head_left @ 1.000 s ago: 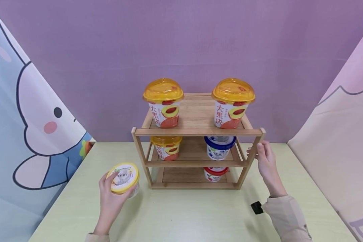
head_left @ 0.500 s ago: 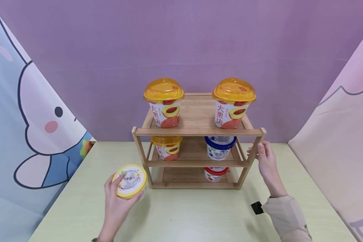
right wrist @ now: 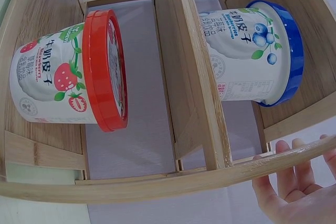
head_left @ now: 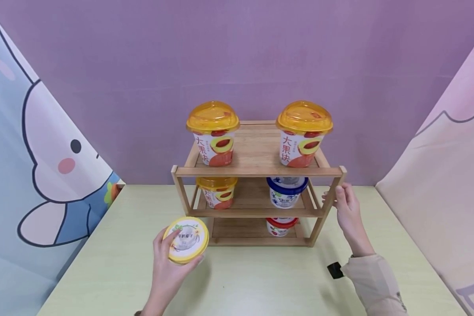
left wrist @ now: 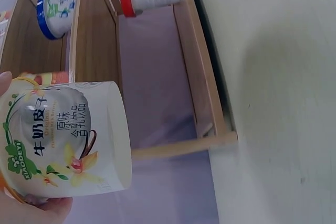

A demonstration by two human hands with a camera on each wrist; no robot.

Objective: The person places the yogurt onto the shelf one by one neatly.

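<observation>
My left hand (head_left: 169,272) holds a yellow-lidded yogurt tub (head_left: 186,240) by its lid end, just in front of the lower left of the wooden shelf rack (head_left: 256,171). In the left wrist view this tub (left wrist: 68,135) has a vanilla flower print. My right hand (head_left: 350,215) grips the rack's right front post, fingertips behind it. A strawberry tub (right wrist: 52,80) with a red lid stands at the right of the bottom shelf. Above it, on the middle shelf, is a blue-lidded blueberry tub (right wrist: 252,56).
Two fruit cups with orange domed lids, a left one (head_left: 214,136) and a right one (head_left: 303,136), stand on the top shelf. Another domed cup (head_left: 218,195) is on the middle shelf's left. A black square (head_left: 335,270) hangs by the right sleeve.
My left hand has moved right with the yellow-lidded tub, from beside the rack to before its lower left corner. The right hand has stayed on the post.
</observation>
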